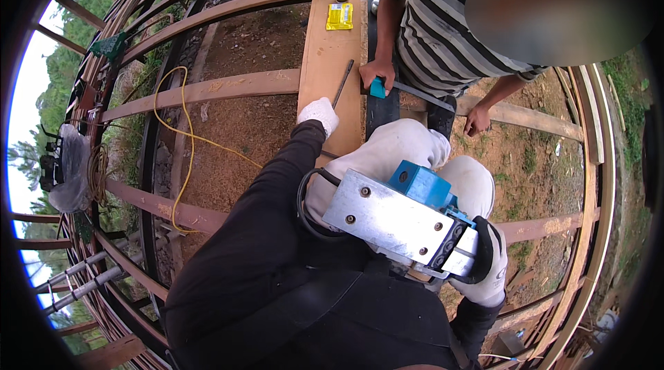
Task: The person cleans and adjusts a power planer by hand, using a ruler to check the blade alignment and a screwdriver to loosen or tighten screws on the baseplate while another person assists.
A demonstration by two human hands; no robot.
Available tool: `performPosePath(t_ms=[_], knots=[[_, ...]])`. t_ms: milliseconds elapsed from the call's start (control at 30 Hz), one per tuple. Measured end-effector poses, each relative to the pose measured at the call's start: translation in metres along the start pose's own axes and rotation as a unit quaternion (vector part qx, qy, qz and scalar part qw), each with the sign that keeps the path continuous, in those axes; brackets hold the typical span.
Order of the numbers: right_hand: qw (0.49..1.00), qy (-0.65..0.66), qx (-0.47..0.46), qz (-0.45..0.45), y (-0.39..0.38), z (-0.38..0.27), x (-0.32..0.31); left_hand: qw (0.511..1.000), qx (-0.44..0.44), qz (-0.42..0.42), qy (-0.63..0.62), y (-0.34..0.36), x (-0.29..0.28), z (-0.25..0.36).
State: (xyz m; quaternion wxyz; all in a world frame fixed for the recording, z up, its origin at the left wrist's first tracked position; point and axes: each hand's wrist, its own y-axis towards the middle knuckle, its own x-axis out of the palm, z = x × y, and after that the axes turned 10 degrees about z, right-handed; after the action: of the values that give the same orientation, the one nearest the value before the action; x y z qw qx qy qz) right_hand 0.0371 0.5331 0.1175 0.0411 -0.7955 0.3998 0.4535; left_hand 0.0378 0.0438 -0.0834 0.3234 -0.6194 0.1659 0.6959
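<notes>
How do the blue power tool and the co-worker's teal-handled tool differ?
Build: the blue power tool is bulky; the teal-handled tool is slim.
Metal: the blue one shows a broad silver plate with screws, the teal-handled one a narrow strip.
Grip: the wearer's right hand holds the blue one; the co-worker's hand holds the other.
Shared: both are hand-held.

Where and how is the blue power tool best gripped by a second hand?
Probably by the blue housing, coming from its far side: it juts out there beyond the flat metal plate, which faces up and offers little to wrap around; the right hand grips the right end.
</notes>
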Motion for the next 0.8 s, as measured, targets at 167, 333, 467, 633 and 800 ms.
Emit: performPosePath(t_ms=[167, 333, 467, 633, 800], knots=[[1.000, -0.001, 0.009, -0.012, 0.019, -0.004, -0.003, 0.998, 0.034, 0.026, -0.044, 0.004, -0.005, 0.001], [0.998, 0.053, 0.037, -0.026, 0.036, 0.002, -0.007, 0.971, 0.017, 0.081, -0.223, -0.004, -0.023, -0.040], [0.993, 0.095, 0.063, -0.019, 0.049, 0.000, -0.005, 0.863, -0.045, 0.054, -0.499, -0.045, -0.114, -0.055], [0.995, 0.087, 0.039, -0.012, 0.049, 0.008, -0.002, 0.752, -0.040, -0.038, -0.656, -0.067, -0.187, -0.070], [0.997, 0.057, 0.023, -0.047, 0.059, 0.004, -0.008, 0.565, 0.102, -0.198, -0.794, -0.092, -0.229, -0.055]])
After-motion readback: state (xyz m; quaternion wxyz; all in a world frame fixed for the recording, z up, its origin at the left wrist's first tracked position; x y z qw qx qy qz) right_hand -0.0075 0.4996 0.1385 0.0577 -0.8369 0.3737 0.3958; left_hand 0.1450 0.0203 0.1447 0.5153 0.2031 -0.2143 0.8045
